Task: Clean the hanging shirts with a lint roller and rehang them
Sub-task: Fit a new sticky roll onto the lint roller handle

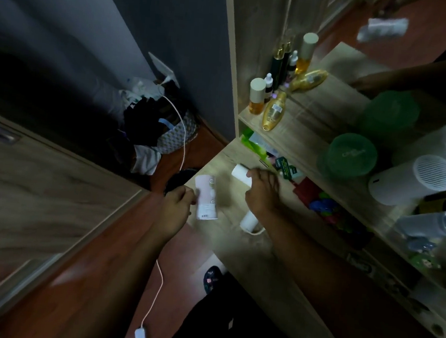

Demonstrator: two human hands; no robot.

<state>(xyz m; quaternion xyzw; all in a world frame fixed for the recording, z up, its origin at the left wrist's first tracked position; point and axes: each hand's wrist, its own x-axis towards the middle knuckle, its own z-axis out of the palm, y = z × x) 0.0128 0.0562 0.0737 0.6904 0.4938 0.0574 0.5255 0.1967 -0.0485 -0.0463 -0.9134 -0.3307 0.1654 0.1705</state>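
Observation:
A white lint roller lies across the wooden dresser top (238, 249); its paper roll (239, 172) sticks out past my fingers and its handle (249, 221) shows below my wrist. My right hand (261, 193) grips it around the middle. My left hand (177, 205) pinches the edge of a pink and white cover or pack (206, 197) just left of the roller, at the dresser's corner. No hanging shirts are in view.
Bottles (273, 111), green tubs (351, 154), a white round device (411, 179) and a spray bottle (434, 223) crowd the upper shelf. A laundry basket (176, 137) of clothes stands in the floor corner. A white cable (183, 143) trails down. A wardrobe door (37, 191) is at left.

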